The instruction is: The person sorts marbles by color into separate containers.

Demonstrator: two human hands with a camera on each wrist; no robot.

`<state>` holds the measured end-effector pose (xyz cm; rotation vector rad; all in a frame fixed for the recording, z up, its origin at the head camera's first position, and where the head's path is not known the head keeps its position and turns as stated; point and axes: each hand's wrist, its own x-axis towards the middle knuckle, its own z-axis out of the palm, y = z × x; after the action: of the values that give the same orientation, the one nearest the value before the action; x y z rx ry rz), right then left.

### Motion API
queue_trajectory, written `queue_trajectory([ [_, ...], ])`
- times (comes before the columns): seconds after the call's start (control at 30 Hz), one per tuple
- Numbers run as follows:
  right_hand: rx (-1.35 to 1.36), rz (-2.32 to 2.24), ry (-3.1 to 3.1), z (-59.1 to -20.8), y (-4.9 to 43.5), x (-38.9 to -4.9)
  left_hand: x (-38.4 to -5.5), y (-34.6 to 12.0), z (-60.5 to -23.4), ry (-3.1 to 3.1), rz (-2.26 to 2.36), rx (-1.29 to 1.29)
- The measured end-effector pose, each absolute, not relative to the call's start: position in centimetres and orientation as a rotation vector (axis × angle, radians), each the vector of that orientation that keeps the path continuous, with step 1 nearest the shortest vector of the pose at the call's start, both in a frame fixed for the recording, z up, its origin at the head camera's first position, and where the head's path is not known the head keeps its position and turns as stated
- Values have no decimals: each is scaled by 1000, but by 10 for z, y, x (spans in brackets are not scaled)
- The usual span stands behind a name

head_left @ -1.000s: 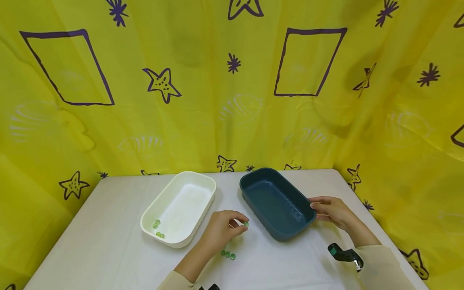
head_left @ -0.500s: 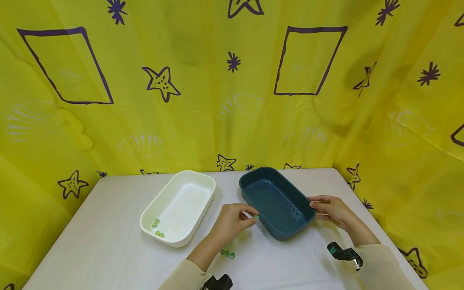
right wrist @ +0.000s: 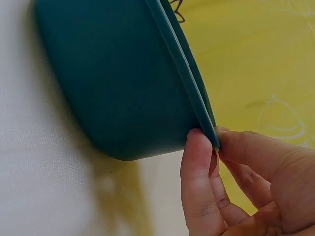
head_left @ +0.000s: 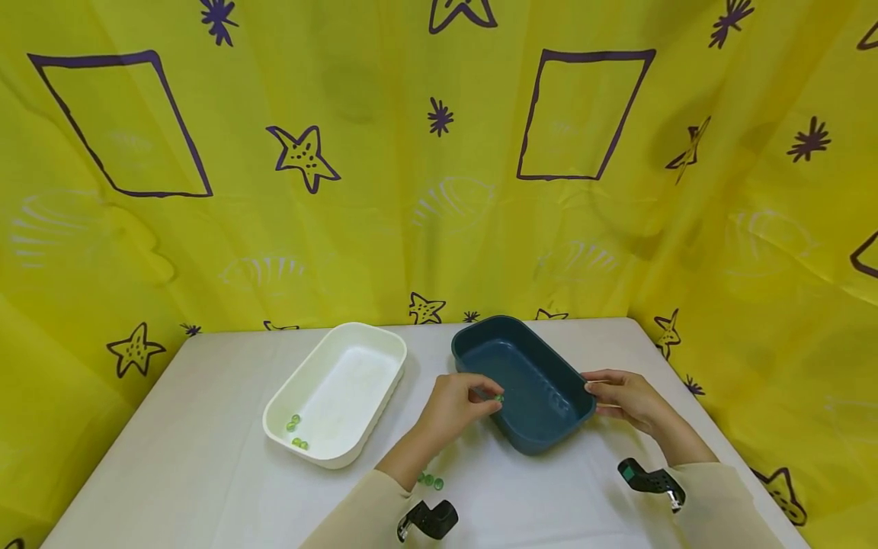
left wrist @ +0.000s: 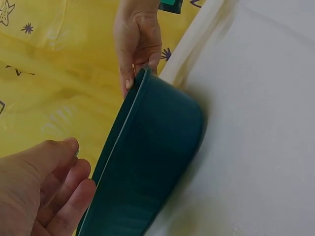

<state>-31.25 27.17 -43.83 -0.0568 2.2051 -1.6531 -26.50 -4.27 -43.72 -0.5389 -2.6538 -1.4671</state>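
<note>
My left hand (head_left: pixel 447 406) pinches a small green glass marble (head_left: pixel 499 397) between thumb and fingers. It is held over the left rim of a dark teal rectangular tub (left wrist: pixel 147 147), and in the left wrist view only a sliver of the marble shows at the fingertips. On the tub's right side, my right hand (head_left: pixel 627 400) grips the rim, with thumb and fingers on either side of the edge in the right wrist view. Several green marbles (head_left: pixel 438 483) lie on the white cloth beneath my left forearm, which partly hides them.
Left of the teal tub stands a cream-white tub (head_left: pixel 371 425) of similar shape, with several yellow-green marbles (head_left: pixel 291 426) at its near left end. A white cloth (head_left: pixel 206 442) covers the table. Yellow patterned curtains (head_left: pixel 384 229) hang behind and at both sides.
My left hand has carried the marble up and to the right, from above the cloth to over the teal tub's rim. My right hand keeps its grip on the tub.
</note>
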Motion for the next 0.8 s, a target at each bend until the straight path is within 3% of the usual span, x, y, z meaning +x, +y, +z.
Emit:
queue_trajectory([
  [0.8,-65,-1701,2161,-441,273,-314,-281,-21,-446,-2685,-1470,-585],
])
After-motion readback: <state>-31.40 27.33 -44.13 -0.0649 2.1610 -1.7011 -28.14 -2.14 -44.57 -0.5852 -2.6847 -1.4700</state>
